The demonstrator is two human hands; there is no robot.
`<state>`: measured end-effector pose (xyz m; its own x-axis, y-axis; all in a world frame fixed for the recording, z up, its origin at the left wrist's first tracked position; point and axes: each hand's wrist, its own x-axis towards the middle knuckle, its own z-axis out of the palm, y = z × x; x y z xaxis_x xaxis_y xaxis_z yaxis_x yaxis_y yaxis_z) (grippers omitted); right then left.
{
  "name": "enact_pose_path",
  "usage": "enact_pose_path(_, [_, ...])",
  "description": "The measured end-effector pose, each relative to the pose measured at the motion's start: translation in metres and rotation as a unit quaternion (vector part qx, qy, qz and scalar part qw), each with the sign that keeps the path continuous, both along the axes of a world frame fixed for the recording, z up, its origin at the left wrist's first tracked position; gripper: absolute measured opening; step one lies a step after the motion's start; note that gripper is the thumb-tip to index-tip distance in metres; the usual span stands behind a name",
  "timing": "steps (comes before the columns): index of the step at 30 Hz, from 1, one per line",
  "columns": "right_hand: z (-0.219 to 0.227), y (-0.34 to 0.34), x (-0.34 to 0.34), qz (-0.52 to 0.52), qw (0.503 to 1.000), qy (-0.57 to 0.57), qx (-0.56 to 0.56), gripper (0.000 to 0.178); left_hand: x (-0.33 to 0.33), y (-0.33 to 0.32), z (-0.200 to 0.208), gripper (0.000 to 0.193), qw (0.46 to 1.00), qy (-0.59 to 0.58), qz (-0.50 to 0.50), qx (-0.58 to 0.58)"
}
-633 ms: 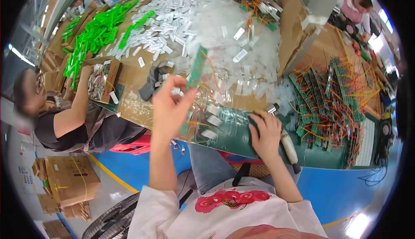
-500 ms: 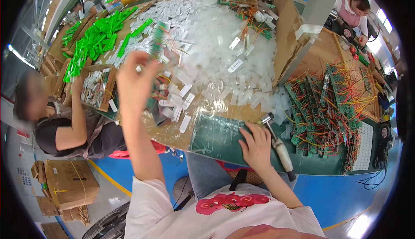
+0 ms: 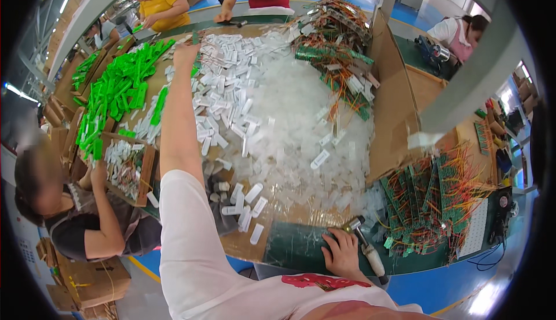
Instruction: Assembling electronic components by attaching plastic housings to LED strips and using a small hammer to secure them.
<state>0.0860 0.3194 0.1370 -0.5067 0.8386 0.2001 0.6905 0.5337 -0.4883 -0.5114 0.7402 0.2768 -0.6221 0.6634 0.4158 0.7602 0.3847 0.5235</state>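
My left hand (image 3: 186,55) reaches far across the table, its fingers closed on a green circuit board (image 3: 196,39) with thin wires. Around it lie a heap of white plastic casings (image 3: 223,88) and, to the left, a heap of bright green plastic pieces (image 3: 124,88). My right hand (image 3: 341,252) rests on the dark green table mat (image 3: 295,243) at the near edge, fingers spread and holding nothing. Just right of its fingers lies a hammer (image 3: 373,257) with a metal head and a pale wrapped grip.
At right stand green boards with orange wires (image 3: 425,204), near a cardboard divider (image 3: 399,100). More wired boards (image 3: 336,48) are heaped at the back. A co-worker (image 3: 87,227) sits at left beside a box of small parts (image 3: 147,175). Other people work beyond the table.
My left hand has moved forward, from above the near casings to the far left of the table, carrying the board. My right hand stays beside the hammer. The view has tilted up.
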Motion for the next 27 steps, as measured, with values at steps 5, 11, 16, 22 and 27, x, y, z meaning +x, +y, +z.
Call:
enact_pose_path(5, [0.006,0.004,0.006,-0.031,0.998,-0.058,-0.023,0.043,-0.004,0.09,-0.086,0.025,0.955,-0.271,0.025,0.115])
enact_pose_path(11, [0.006,0.005,-0.012,0.031,0.999,-0.013,-0.026,0.046,-0.099,0.069,-0.064,0.04,0.972,-0.169,-0.039,0.161])
enact_pose_path(16, [0.005,0.007,-0.004,-0.006,0.999,-0.043,-0.023,0.047,-0.009,0.015,-0.051,0.03,0.933,-0.208,0.088,0.281])
enact_pose_path(22, [-0.003,0.004,-0.003,0.027,0.998,-0.046,-0.011,0.045,-0.036,-0.171,-0.019,0.034,0.949,-0.107,0.09,0.283])
enact_pose_path(27, [-0.008,0.006,0.001,0.037,0.998,-0.049,-0.005,0.042,-0.053,-0.24,-0.083,0.04,0.967,-0.136,0.153,0.15])
